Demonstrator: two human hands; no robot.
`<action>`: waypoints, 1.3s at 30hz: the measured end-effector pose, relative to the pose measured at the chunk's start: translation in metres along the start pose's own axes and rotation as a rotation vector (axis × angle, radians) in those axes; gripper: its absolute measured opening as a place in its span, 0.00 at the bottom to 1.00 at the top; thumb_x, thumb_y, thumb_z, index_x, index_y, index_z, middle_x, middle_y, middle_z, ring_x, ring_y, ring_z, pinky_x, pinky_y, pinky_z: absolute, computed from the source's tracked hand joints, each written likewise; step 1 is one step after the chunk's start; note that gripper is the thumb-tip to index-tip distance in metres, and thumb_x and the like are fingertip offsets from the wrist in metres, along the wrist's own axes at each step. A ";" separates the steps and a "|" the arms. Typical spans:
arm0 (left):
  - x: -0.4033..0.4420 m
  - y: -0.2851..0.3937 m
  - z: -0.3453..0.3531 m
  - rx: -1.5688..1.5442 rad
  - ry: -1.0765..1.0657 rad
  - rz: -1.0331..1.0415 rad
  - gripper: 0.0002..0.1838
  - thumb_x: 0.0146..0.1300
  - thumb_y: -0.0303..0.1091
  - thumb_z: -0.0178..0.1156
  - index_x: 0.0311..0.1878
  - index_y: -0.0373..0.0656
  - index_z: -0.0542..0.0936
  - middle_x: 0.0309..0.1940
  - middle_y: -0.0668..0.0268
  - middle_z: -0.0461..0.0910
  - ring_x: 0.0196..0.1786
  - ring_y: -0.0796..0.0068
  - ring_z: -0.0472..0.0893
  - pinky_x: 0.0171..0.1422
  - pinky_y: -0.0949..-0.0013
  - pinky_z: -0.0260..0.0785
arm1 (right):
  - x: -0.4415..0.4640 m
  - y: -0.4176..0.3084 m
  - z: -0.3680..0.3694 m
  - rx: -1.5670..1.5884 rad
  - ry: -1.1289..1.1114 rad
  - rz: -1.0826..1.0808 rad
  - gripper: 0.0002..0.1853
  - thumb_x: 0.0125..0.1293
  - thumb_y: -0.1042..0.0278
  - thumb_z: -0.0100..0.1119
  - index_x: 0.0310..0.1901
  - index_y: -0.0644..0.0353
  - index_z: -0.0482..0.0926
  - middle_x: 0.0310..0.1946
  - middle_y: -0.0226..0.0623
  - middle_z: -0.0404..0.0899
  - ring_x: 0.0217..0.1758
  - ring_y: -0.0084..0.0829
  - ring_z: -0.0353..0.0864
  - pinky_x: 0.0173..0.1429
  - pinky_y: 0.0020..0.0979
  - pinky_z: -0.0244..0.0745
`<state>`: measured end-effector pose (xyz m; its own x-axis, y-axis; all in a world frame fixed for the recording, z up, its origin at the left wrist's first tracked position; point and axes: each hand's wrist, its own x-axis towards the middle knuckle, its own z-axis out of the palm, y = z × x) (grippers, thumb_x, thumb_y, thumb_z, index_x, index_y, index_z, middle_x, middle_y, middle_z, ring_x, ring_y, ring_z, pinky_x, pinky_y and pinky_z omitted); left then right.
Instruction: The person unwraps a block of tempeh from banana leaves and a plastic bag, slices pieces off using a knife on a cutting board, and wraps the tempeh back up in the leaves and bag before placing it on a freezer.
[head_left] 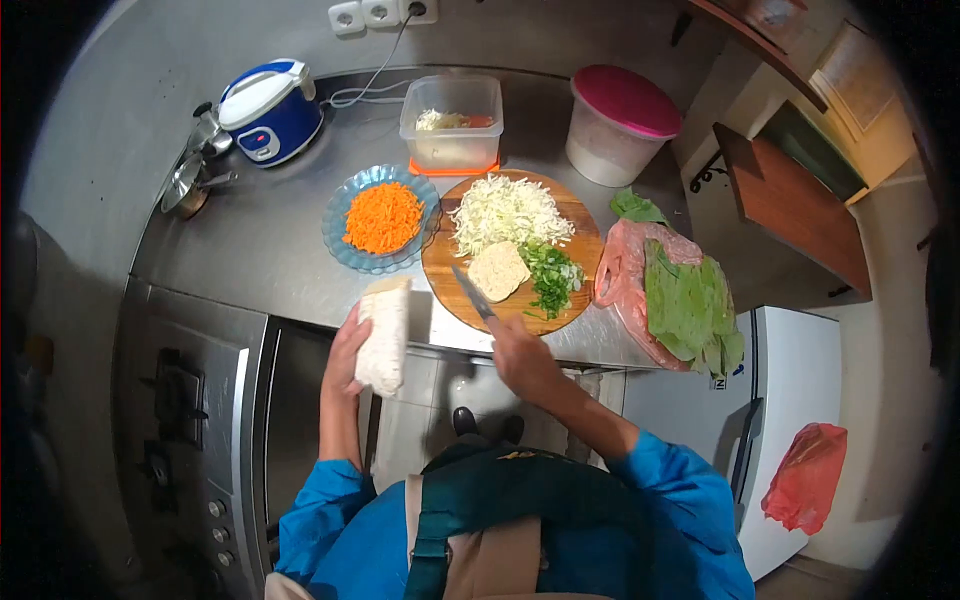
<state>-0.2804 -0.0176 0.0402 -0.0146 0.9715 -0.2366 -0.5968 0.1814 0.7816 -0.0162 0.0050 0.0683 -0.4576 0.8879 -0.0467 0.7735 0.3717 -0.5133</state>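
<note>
My left hand (349, 352) is closed round a pale, long block in whitish wrapping (384, 340), held upright in front of the counter edge. In my right hand (522, 352) is a knife (473, 292), its blade pointing up and left over the round wooden board (440, 262). Beside the blade lies a flat beige slab (497, 271). Shredded cabbage (508, 212) covers the board's upper part, and chopped greens (553, 280) lie at its right. Left of the board, a blue glass plate (340, 236) holds grated carrot (383, 217).
Behind the board stand a clear plastic container (452, 150) and a tub with a pink lid (622, 125). A blue-and-white cooker (270, 115) and metal pots (188, 185) are at left. Leaves (690, 305) on a pink bag (622, 262) lie at right; a stove (180, 420) is lower left.
</note>
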 end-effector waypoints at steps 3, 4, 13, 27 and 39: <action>-0.010 0.008 -0.012 -0.102 0.072 0.055 0.27 0.65 0.31 0.49 0.66 0.34 0.58 0.58 0.57 0.69 0.56 0.68 0.74 0.60 0.68 0.67 | 0.037 -0.006 0.022 -0.122 0.092 -0.101 0.16 0.53 0.79 0.50 0.46 0.69 0.68 0.37 0.55 0.69 0.35 0.50 0.77 0.36 0.40 0.77; -0.012 0.009 -0.013 -0.125 0.101 0.063 0.27 0.65 0.32 0.48 0.66 0.34 0.58 0.58 0.57 0.69 0.56 0.68 0.74 0.59 0.68 0.68 | 0.050 -0.007 0.028 -0.134 0.120 -0.117 0.15 0.54 0.79 0.48 0.45 0.69 0.69 0.37 0.55 0.70 0.35 0.50 0.77 0.37 0.42 0.77; -0.025 0.005 -0.013 -0.142 0.094 0.104 0.22 0.68 0.40 0.44 0.61 0.39 0.67 0.51 0.60 0.75 0.49 0.68 0.78 0.53 0.65 0.72 | 0.110 -0.006 0.073 -0.484 0.436 -0.188 0.08 0.49 0.69 0.53 0.31 0.60 0.77 0.26 0.37 0.74 0.33 0.33 0.74 0.31 0.33 0.70; 0.008 -0.028 0.195 0.119 -0.285 -0.030 0.32 0.66 0.29 0.47 0.70 0.44 0.46 0.62 0.57 0.62 0.60 0.66 0.68 0.62 0.65 0.64 | -0.029 0.030 -0.109 1.467 0.046 0.207 0.20 0.64 0.64 0.57 0.54 0.64 0.69 0.39 0.36 0.78 0.40 0.22 0.78 0.42 0.22 0.74; 0.096 -0.206 0.320 0.749 -0.278 -0.162 0.34 0.66 0.44 0.50 0.71 0.49 0.49 0.63 0.60 0.61 0.58 0.66 0.67 0.54 0.64 0.66 | -0.102 0.286 -0.198 1.142 0.282 0.486 0.18 0.53 0.71 0.65 0.45 0.65 0.74 0.35 0.36 0.80 0.33 0.26 0.81 0.35 0.27 0.78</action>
<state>0.0982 0.0875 0.0409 0.2848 0.9088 -0.3050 0.1222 0.2812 0.9518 0.3386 0.0747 0.0956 -0.0169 0.9452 -0.3260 -0.0453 -0.3265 -0.9441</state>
